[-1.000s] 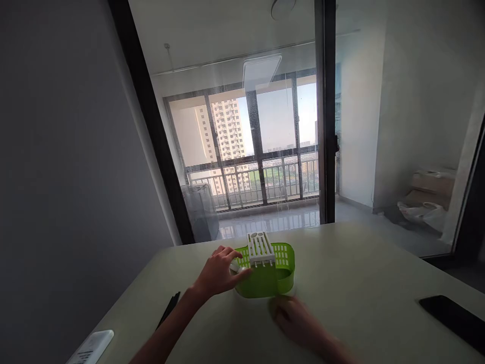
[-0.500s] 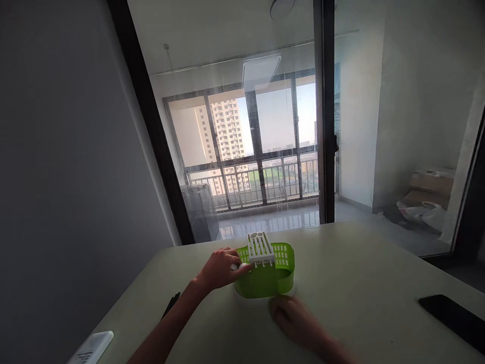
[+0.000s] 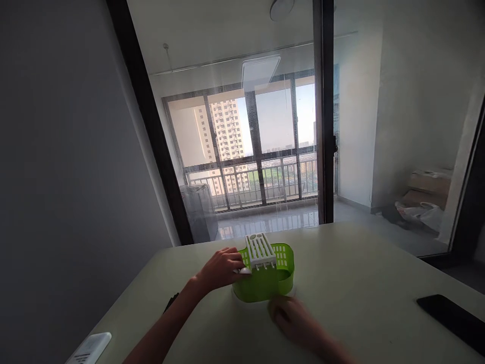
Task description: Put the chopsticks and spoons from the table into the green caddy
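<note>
- Green basket (image 3: 254, 292) mid-bench (image 3: 356, 288), white slotted rack (image 3: 260, 252) on top
- Left hand (image 3: 224, 268): gripping small white piece (image 3: 244, 271), basket's left
- Right hand (image 3: 291, 319): basket front, blurred, can't tell grip
- Black phone (image 3: 450, 319) far right

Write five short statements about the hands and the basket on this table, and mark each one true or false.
1. The left hand is at the left side of the green basket. True.
2. The green basket is down on the floor. False: it is up on the table.
3. The right hand is low, at the near side of the green basket. True.
4. The dark phone-shaped object lies to the right of both hands. True.
5. The left hand is nearer that object than the right hand. False: the right hand is nearer.
</note>
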A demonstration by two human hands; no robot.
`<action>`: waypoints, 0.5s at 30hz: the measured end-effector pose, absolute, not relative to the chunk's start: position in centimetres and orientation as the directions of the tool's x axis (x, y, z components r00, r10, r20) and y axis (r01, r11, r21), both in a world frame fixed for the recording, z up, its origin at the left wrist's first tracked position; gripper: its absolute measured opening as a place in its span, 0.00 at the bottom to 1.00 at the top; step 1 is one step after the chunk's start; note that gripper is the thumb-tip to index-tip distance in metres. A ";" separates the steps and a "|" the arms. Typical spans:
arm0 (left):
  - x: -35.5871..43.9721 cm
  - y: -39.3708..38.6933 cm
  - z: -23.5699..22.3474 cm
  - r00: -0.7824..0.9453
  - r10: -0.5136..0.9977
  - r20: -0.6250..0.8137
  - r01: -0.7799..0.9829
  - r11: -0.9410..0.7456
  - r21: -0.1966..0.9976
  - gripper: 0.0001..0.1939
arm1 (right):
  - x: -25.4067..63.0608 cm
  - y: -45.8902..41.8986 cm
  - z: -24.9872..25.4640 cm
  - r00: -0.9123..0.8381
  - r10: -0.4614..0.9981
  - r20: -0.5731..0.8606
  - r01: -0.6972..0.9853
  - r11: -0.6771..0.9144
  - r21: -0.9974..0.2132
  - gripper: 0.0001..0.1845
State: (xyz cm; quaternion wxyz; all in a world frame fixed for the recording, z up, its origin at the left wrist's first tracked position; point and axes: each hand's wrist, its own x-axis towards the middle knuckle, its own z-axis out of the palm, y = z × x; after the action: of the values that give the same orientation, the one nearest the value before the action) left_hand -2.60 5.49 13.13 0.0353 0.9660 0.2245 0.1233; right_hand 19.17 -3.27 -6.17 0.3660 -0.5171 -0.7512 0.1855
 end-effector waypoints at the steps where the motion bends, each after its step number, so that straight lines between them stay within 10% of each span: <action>1: -2.6 5.5 13.1 0.865 0.450 0.220 0.430 -0.893 0.136 0.20 | 19.2 -3.3 -6.2 -0.200 0.912 0.357 0.637 0.398 -0.660 0.10; 15: -3.1 6.5 11.8 0.798 0.551 0.246 0.515 -0.834 0.199 0.23 | 19.1 -3.5 -5.6 -0.201 0.916 0.347 0.631 0.392 -0.669 0.10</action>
State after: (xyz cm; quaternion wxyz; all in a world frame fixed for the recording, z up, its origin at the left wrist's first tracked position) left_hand -3.10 6.48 11.76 0.0611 0.9461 0.2815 0.1481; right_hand 19.13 -3.46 -5.55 0.3654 -0.5159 -0.7499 0.1948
